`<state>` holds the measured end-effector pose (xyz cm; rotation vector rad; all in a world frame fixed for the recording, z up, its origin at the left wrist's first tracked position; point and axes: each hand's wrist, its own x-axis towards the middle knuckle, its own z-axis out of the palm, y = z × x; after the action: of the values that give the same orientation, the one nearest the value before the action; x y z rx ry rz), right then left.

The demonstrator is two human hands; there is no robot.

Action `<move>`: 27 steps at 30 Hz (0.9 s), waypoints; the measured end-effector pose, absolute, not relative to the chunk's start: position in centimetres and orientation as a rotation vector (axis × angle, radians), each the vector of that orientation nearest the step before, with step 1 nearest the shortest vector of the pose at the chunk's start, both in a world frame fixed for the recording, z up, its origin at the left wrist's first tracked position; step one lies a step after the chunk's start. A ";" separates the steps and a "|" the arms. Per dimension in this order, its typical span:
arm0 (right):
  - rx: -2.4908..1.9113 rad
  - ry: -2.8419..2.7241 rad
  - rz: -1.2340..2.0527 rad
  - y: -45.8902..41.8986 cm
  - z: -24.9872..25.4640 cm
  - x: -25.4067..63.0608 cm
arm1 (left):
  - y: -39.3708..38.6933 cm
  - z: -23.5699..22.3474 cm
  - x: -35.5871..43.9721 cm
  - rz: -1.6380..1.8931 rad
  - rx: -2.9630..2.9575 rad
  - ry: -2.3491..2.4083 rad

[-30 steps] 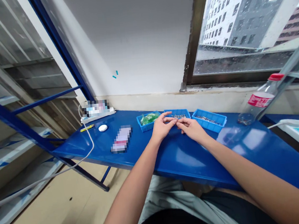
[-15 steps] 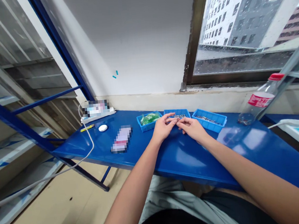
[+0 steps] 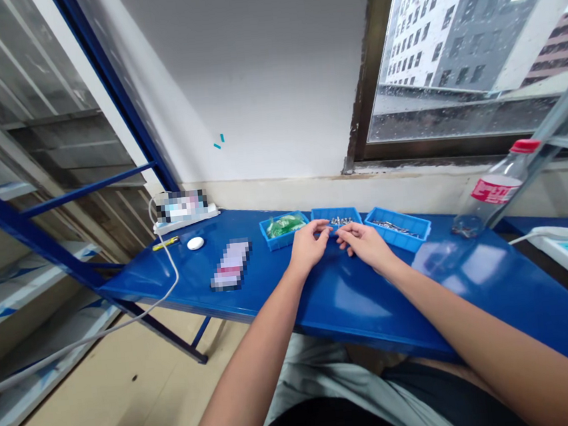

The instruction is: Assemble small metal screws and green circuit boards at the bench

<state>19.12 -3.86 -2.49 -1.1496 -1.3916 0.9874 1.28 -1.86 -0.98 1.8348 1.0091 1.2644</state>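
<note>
My left hand (image 3: 310,244) is raised just over the front edge of the middle blue bin (image 3: 320,213), its thumb and fingers drawn together in a pinch. Facing it, my right hand (image 3: 363,243) is also closed, thumb against forefinger. A narrow gap separates the two sets of fingertips. Whatever sits between the fingers of either hand is too small to make out. Small shiny metal parts (image 3: 343,221) lie in the middle bin. The right blue bin (image 3: 400,233) holds thin metal pieces, and the left blue bin (image 3: 279,242) holds green plastic packaging (image 3: 286,224).
On the blue table (image 3: 272,294) lie a blurred-out phone-shaped object (image 3: 231,266), a white round object (image 3: 195,243) and a yellow cutter (image 3: 165,244). A bottle (image 3: 493,191) with a red cap stands at the right. A white cable (image 3: 172,277) crosses the table's left end.
My fingertips were together half a second ago and are now slightly apart. The left hand's fingers have curled in and drawn back a little leftward; the right hand has barely moved.
</note>
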 end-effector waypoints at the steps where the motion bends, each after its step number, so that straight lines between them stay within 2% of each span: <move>1: -1.154 -1.378 0.996 -3.8 -2.5 19.1 | -1.9 -1.0 1.2 1.261 1.850 1.035; 10: -1.148 -1.195 1.109 -3.4 -2.2 19.2 | -1.7 -1.2 1.1 1.131 1.896 1.106; 22: -0.903 -0.703 1.086 -3.4 -1.1 19.8 | -0.8 -2.3 1.6 1.043 1.617 0.973; 27: -0.940 -0.623 1.185 -3.8 -1.0 20.5 | -0.8 -2.2 1.9 1.029 1.466 0.885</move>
<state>20.48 -3.81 -1.04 -0.9404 -0.6229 1.1849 1.91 -0.77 -2.15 1.4662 0.8855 1.0287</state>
